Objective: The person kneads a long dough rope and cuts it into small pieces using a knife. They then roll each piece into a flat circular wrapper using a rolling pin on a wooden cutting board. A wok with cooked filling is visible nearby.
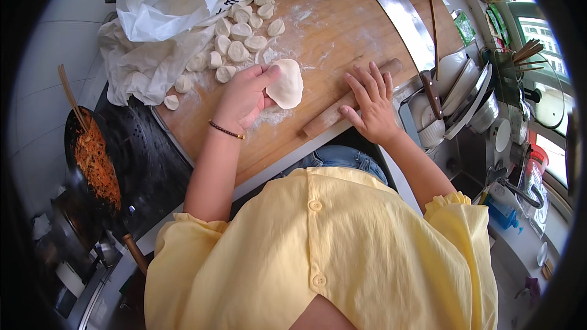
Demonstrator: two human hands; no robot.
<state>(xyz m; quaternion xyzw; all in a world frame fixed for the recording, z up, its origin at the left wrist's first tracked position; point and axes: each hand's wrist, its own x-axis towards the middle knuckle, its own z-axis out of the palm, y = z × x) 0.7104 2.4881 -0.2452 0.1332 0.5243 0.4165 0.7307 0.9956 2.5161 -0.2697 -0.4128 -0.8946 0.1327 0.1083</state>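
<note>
A flat, rounded dough wrapper (287, 84) is pinched between the thumb and fingers of my left hand (250, 94), above the floured wooden board (270, 146). My right hand (372, 103) lies palm down with its fingers spread over a wooden rolling pin (328, 117), which slants across the board near its front edge. Beyond my left hand, several small pressed dough pieces (240, 31) lie in a loose group. One more dough piece (171, 102) sits at the board's left edge. White flour is scattered around the pieces and under the wrapper.
A white plastic bag (151, 9) and crumpled cloth (137, 64) cover the upper left. A wok with orange filling and chopsticks (96, 160) stands left on the stove. At the right, a cleaver (406, 25) lies on the board beside a thin stick (433, 32); stacked dishes (467, 96) adjoin the sink.
</note>
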